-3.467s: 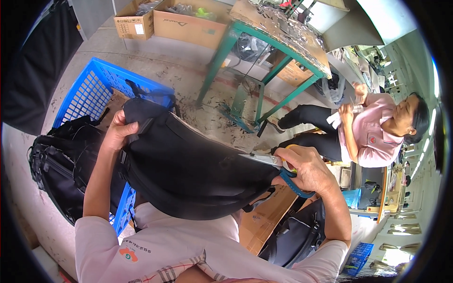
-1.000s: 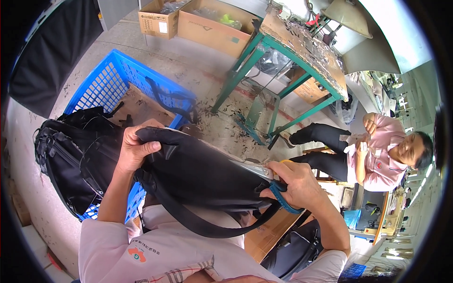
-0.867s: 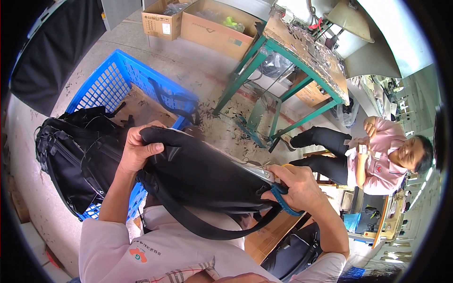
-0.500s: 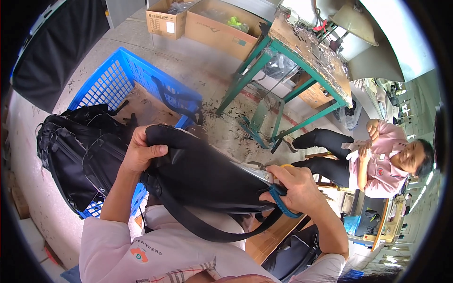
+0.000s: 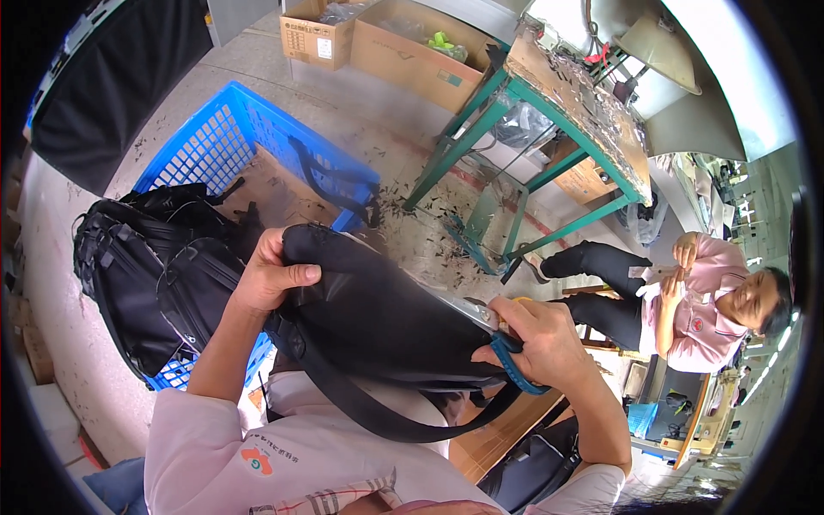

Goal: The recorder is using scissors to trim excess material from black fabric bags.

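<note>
Head view: a black cloth piece (image 5: 386, 318) is held up before the person's chest, stretched between both hands, with a black strap (image 5: 360, 419) looping beneath it; the left hand (image 5: 275, 279) has its fingers clamped on the upper left end, thumb on the near face; the right hand (image 5: 542, 339) has its fingers wrapped around the scissors (image 5: 468, 309), whose blades lie along the upper edge, though whether they are parted I cannot tell; the cloth looks soft and light, perhaps a little padded, likely to sag or fold unless kept taut, and it does not seem slippery or fragile; the thick left end looks the surest place to take hold, well away from the blades, while the loose strap would give poor control; to the left, black bags (image 5: 129, 283) lie against the blue crate (image 5: 275, 124); a green-framed bench (image 5: 575, 142) stands beyond.
</note>
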The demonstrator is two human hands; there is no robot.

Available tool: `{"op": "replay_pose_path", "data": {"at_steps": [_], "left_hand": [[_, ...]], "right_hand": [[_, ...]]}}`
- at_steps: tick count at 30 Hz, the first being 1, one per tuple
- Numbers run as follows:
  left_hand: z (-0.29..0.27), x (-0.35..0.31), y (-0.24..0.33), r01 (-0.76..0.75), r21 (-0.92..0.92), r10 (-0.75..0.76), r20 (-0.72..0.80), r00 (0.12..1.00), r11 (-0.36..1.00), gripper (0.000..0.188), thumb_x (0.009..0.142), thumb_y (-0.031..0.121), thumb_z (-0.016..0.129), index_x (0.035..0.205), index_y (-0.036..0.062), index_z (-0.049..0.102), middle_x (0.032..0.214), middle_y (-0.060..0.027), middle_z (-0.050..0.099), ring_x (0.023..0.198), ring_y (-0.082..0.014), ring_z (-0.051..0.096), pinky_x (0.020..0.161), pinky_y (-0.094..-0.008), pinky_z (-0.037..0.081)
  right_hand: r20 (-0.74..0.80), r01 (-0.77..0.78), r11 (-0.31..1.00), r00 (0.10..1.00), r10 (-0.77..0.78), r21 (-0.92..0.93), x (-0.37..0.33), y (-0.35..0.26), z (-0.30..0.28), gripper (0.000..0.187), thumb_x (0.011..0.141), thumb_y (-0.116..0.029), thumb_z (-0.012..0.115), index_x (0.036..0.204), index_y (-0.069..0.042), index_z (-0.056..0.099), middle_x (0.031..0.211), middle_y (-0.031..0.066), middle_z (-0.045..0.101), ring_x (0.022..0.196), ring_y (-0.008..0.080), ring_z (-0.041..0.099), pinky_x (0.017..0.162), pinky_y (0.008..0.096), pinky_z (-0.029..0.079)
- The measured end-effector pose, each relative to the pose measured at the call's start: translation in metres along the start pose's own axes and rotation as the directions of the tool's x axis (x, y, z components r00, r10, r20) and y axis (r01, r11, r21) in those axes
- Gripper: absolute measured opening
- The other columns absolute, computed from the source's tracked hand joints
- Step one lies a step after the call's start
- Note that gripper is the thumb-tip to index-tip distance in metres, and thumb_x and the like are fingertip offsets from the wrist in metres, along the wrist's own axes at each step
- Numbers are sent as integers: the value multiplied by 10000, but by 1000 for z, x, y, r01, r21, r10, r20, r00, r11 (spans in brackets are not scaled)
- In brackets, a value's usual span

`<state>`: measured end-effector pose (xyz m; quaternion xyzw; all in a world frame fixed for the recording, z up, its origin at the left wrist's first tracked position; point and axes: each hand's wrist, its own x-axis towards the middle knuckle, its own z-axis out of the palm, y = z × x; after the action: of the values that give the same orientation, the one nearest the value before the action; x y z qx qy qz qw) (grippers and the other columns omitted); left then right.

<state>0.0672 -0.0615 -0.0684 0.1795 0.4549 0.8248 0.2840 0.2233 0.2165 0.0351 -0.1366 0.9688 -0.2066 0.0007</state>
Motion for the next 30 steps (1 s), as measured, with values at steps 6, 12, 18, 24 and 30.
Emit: {"op": "replay_pose_path", "data": {"at_steps": [6, 12, 18, 24, 30], "left_hand": [[9, 1, 4, 32, 14, -32, -6, 999, 999, 271, 672, -6, 721, 930, -9, 637, 878, -39, 649, 797, -120, 591, 759, -240, 459], [5, 0, 2, 27, 8, -27, 12, 1000, 1000, 283, 670, 6, 731, 935, -9, 634, 878, -31, 647, 798, -108, 588, 760, -236, 458], [2, 2, -2, 17, 22, -18, 22, 1000, 1000, 305, 667, 8, 735, 953, -7, 631, 892, -19, 643, 806, -94, 585, 761, -226, 456], [-1, 5, -1, 29, 14, -30, 104, 994, 999, 314, 683, -16, 715, 983, -3, 623, 920, -11, 635, 823, -86, 576, 773, -222, 448], [13, 9, 3, 33, 71, -43, 155, 987, 997, 320, 710, -45, 676, 1020, -7, 610, 939, -3, 630, 861, -76, 558, 800, -223, 431]], "right_hand": [[0, -32, 999, 999, 32, 41, 16, -10, -4, 449, 672, -384, 729, 866, -31, 529, 626, 101, 527, 535, 296, 551, 491, 368, 444], [-12, 18, 1000, 1000, -17, 19, 12, -5, 5, 476, 649, -345, 759, 911, -16, 535, 622, 95, 513, 534, 271, 538, 483, 345, 427], [-30, -1, 994, 1000, 4, 106, 11, -6, 13, 498, 602, -298, 802, 909, -2, 545, 604, 97, 510, 498, 264, 508, 469, 319, 409], [34, -176, 928, 984, 174, 328, 4, 2, 10, 445, 681, -286, 765, 948, -2, 550, 520, 65, 433, 434, 193, 460, 447, 285, 388], [8, -100, 936, 995, 104, 338, 31, 0, -2, 546, 659, -320, 770, 1045, -13, 534, 614, 80, 475, 527, 197, 482, 514, 292, 400]]}}
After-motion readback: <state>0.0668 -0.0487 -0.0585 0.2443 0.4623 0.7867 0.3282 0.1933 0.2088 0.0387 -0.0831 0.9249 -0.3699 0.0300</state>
